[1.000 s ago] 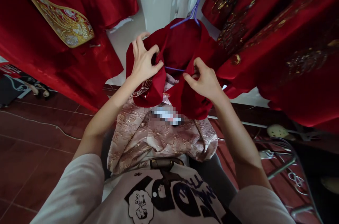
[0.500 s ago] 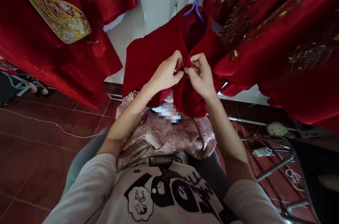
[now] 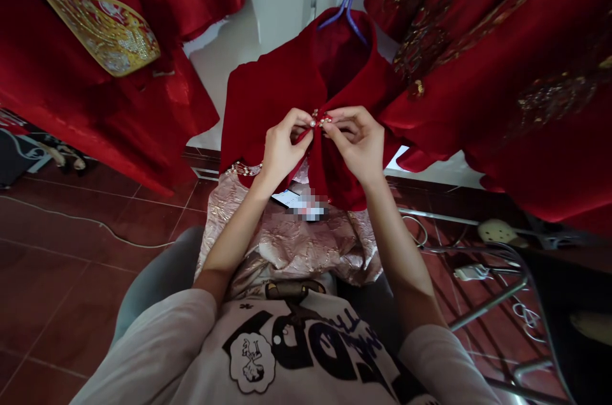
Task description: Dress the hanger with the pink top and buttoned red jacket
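A dark red velvet garment [image 3: 268, 89] hangs open-necked from a purple hanger [image 3: 350, 2] in front of me. My left hand [image 3: 282, 145] pinches one front edge of it, thumb and forefinger beside a pearl bead [image 3: 312, 124]. Opposite, my right hand [image 3: 357, 142] pinches the other front edge at a small beaded fastening [image 3: 326, 119]. The two edges meet between my fingertips; whether they are joined I cannot tell. A string of beads [image 3: 243, 169] trims the garment's lower left. Beneath my hands, shiny pink fabric [image 3: 282, 245] covers my lap, with a phone [image 3: 285, 198] on it.
Red garments with gold embroidery hang at left [image 3: 119, 48] and right [image 3: 449, 92]. A metal-framed chair [image 3: 507, 300] stands at the right, near a white plug adapter [image 3: 472, 272]. A cable [image 3: 115, 233] crosses the tiled floor at left.
My hands have turned so the fingertips face each other, and the beaded fastening and pearl now show between them. The garment's neck opening has spread wider.
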The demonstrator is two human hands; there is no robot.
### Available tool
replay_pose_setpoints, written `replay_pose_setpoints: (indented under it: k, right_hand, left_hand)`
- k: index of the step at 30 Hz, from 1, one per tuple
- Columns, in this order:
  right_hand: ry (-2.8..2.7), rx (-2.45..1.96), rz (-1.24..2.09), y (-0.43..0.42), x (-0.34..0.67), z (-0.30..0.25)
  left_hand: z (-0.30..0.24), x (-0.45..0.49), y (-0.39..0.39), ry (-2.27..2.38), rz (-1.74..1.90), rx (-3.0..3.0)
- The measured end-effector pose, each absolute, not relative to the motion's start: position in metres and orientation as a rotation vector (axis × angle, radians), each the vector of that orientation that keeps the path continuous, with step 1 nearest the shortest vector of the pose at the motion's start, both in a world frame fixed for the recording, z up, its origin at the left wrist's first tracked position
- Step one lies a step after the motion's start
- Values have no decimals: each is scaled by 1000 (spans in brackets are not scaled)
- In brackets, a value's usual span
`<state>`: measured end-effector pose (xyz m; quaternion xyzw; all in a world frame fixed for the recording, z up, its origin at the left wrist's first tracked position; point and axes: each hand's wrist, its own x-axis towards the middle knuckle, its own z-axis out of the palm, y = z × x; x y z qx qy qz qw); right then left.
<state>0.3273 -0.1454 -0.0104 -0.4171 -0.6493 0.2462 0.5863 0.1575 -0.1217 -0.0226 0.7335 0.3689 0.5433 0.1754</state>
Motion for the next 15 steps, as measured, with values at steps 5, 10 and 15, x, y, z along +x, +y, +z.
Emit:
replay_pose_setpoints:
  k: [5, 10, 15]
  right_hand:
    - [-1498, -1025, 459, -158, 325, -7]
    - [-1475, -1067, 361, -163, 324, -7]
    - [-1509, -1083, 361, -158, 327, -7]
  left_hand:
    - [-9, 152, -142, 1059, 1453, 2307]
    - [8, 150, -149, 1060, 1345, 2463]
    - [16, 152, -140, 1118, 1261, 2525]
